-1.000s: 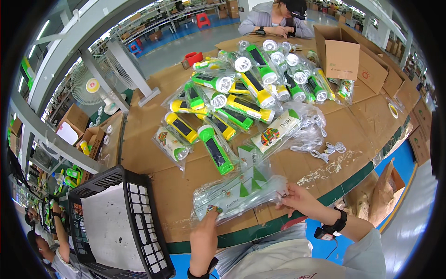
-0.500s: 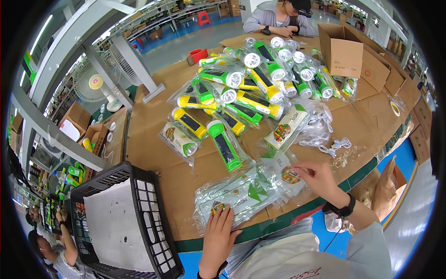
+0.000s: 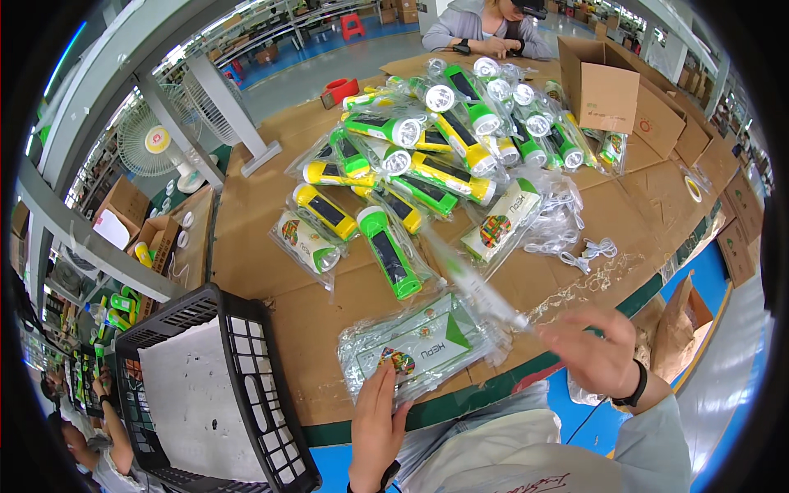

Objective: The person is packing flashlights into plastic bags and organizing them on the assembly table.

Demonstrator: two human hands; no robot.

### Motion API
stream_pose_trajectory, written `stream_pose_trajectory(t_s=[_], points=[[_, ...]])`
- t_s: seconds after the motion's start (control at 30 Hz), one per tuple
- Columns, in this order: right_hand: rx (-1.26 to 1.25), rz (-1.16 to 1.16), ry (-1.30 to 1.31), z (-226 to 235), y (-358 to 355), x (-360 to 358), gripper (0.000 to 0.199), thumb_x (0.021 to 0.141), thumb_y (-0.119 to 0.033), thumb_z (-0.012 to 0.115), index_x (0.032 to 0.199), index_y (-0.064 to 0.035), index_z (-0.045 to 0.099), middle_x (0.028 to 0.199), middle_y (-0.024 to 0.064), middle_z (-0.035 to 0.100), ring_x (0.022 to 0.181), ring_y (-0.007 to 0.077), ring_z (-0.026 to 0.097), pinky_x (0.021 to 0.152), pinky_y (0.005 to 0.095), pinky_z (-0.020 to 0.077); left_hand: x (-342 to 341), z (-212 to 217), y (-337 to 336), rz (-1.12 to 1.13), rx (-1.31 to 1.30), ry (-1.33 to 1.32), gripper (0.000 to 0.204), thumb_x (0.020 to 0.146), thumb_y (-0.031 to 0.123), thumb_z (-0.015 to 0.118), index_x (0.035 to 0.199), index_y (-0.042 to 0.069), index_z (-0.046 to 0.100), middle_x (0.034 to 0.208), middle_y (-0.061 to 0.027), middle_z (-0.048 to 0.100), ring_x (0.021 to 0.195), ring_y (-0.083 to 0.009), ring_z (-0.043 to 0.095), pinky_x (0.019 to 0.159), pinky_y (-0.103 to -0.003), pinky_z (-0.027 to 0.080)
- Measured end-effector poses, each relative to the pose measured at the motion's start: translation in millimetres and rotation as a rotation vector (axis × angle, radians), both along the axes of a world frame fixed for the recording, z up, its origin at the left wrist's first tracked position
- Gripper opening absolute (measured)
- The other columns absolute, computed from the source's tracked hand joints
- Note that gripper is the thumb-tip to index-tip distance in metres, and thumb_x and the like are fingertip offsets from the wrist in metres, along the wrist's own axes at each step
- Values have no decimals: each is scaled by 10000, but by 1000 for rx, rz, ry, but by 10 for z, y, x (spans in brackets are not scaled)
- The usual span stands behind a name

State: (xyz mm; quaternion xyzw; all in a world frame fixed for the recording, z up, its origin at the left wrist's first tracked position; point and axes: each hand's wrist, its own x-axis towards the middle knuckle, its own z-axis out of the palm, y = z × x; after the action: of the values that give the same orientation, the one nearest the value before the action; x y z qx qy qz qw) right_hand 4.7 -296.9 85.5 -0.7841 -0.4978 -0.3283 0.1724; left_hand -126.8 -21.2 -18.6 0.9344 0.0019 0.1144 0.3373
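My left hand (image 3: 380, 423) lies with its fingers stretched out on the near edge of a stack of clear plastic bags (image 3: 423, 338) holding white and green printed cards. My right hand (image 3: 596, 345), smeared by motion, is closed on the end of one printed plastic bag (image 3: 477, 287), lifted and seen nearly edge-on to the right of the stack. Beyond the stack lies a bagged green flashlight (image 3: 390, 255) with a dark panel. A bagged white printed card (image 3: 503, 220) rests farther right.
Bagged yellow and green flashlights (image 3: 460, 148) are heaped on the cardboard-covered table. White cables (image 3: 588, 255) lie right of them. A black crate (image 3: 263, 386) stands at the left, open boxes (image 3: 608, 94) at the far right. Across the table sits a person (image 3: 485, 33).
My right hand has drawn one bag off the stack, moving right and tilting it up on edge. My left hand stays on the stack. The whole view has shifted slightly.
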Motion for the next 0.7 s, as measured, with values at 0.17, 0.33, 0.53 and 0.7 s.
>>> stream_pose_trajectory(t_s=[0.17,0.33,0.53,0.7], points=[[303,172,790,-386,353,-126,340,762,-1,672,1097,-44,636,955,92,688,824,247,660,626,304,540,-103,83,-14,88,-151,14,639,802,29,688,1370,-37,402,1313,-246,503,1199,-376,507,999,-410,411],[375,385,969,-605,630,-327,308,929,-155,604,1220,-63,562,1086,168,642,829,312,668,654,351,551,-138,274,-199,92,-1226,-67,556,881,-13,575,1403,-27,386,1230,-188,569,1105,-213,575,941,-335,438],[-615,759,1263,-566,566,-388,635,983,-370,467,1511,-173,173,1245,174,584,903,335,659,769,416,542,-87,408,172,157,-679,115,416,877,-113,487,1276,-12,553,898,-64,625,812,-96,552,762,-216,437],[-372,662,1388,-651,355,-272,693,977,-348,494,1528,-181,107,1370,198,486,1119,301,596,898,421,490,108,431,84,164,-468,70,381,854,-109,504,1202,-5,621,877,-55,605,793,-100,529,756,-225,435]])
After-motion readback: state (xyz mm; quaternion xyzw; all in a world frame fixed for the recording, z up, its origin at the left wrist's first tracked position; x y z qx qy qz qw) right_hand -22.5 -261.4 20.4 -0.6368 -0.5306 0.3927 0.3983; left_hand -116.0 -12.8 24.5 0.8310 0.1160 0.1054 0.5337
